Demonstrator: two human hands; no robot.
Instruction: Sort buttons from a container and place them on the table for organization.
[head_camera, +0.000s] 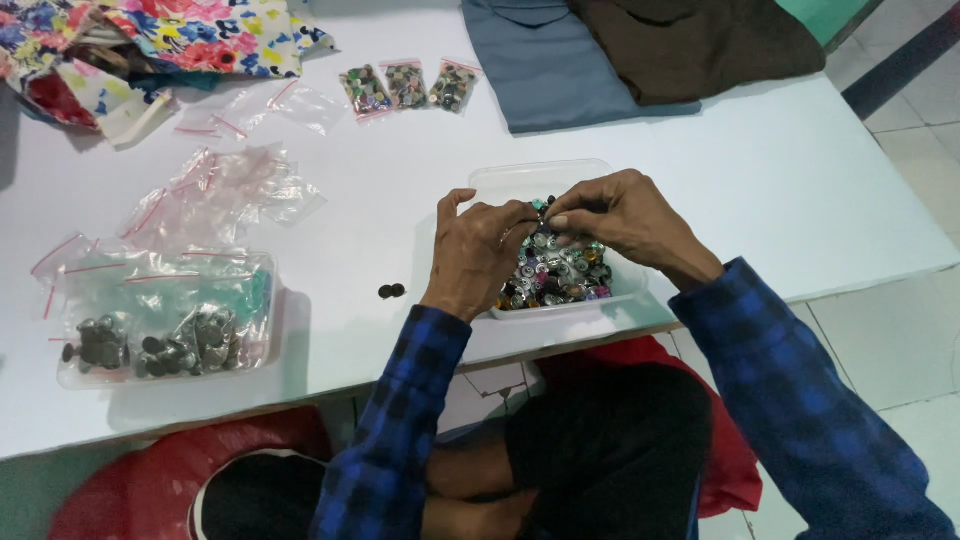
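Buttons (560, 275) in tray (520, 180) on table (780, 190)

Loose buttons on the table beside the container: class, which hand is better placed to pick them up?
Left. The left hand is nearer the two loose buttons; the right hand is over the container's far side.

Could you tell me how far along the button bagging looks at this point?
Done: three filled bags lie at the table's far side. In hand: both hands, left hand and right hand, pinch something small over the tub of mixed buttons. Left: that tub is still well filled, and empty bags wait nearby.
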